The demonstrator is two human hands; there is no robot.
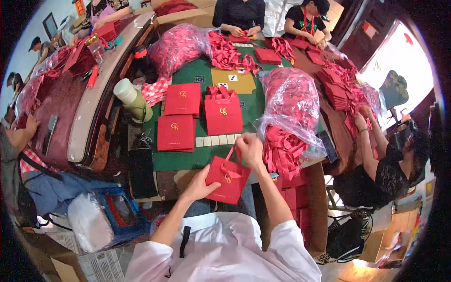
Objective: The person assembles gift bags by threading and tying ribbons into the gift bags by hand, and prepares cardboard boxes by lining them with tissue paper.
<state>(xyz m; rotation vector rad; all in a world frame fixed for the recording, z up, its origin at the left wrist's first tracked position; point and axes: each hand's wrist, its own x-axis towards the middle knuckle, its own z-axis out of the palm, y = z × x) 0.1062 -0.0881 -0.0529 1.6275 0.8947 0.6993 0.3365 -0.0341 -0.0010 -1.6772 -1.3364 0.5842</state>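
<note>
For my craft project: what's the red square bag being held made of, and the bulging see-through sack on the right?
The red square bag looks like matte card or stiff paper: crisp edges, flat faces. The bulging clear sack is probably glossy plastic film: wrinkles glint.

Square red paper bag (225,188) was at near edge of flat green table (181,163); square red paper-bag stacks (176,133) lay far-left, bulging clear plastic sack (291,96) far-right.

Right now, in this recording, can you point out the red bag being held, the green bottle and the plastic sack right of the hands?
Red bag (230,184): head view, front panel.
Green bottle (139,109): head view, body below the lid.
Plastic sack (290,101): head view, side wall.
</note>
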